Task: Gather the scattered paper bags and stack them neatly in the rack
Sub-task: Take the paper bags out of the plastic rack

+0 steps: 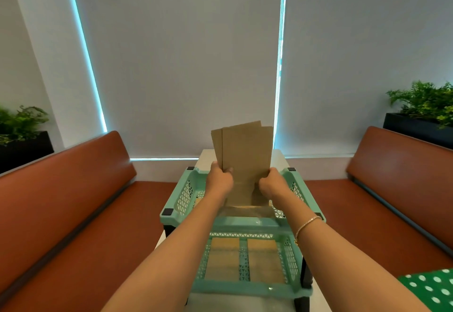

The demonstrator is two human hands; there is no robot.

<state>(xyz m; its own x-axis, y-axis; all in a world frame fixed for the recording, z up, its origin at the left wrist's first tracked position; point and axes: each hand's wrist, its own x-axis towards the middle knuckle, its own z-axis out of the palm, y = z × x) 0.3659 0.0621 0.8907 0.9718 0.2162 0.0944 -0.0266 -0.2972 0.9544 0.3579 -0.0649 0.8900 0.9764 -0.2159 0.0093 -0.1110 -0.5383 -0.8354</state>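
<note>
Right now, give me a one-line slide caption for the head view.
Both hands, left hand and right hand, hold a bundle of paper bags upright over the green rack's top tier.

the paper bags (245, 155) i hold upright hide most of the counter (278, 157) behind them, and their lower ends are covered by my hands. how many bags are in the bunch i cannot tell. the rack (245, 221) hides its own feet, cut off at the bottom edge.

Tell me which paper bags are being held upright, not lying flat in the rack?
The bunch of bags gripped by both hands over the top tier; the lower-tier bags lie flat.
</note>
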